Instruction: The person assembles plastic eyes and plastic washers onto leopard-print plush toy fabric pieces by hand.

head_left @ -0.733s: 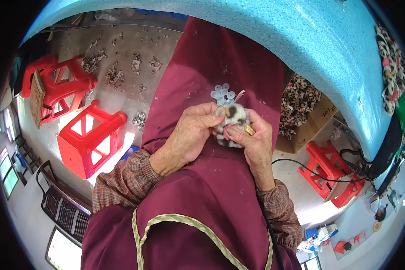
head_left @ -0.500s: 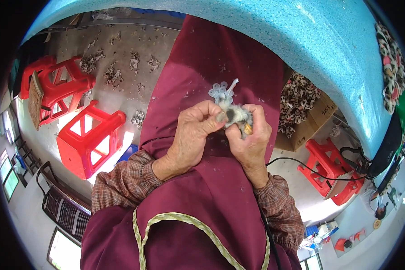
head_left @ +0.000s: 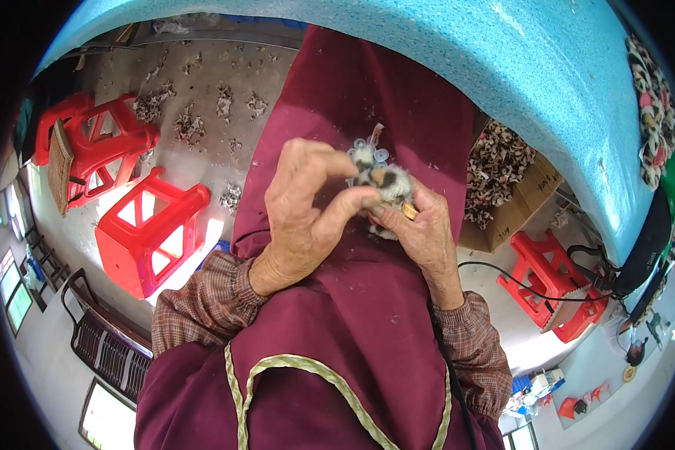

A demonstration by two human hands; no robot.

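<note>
Above my lap, a small furry piece [head_left: 392, 184] in white, black and tan is gripped in my right hand [head_left: 427, 236]. A short yellow item [head_left: 410, 211] sticks out between the fingers of that hand; its kind is unclear. My left hand [head_left: 307, 199] is raised on the other side, fingers curved, with a gap between index finger and thumb. Its thumb tip lies at the edge of the furry piece. Just beyond, a cluster of clear round plastic pieces [head_left: 380, 156] shows, partly covered by a second furry bit [head_left: 363, 156].
A maroon cloth [head_left: 367, 90] covers my lap and reaches under a blue speckled surface [head_left: 502, 45]. Red plastic stools [head_left: 131, 255] stand at left and right. A cardboard box [head_left: 514, 214] holds many furry scraps. Similar scraps [head_left: 189, 126] lie on the floor.
My left hand has loosened its pinch, lifting and moving slightly left with fingers apart. The furry piece has turned in my right hand, showing more tan and black.
</note>
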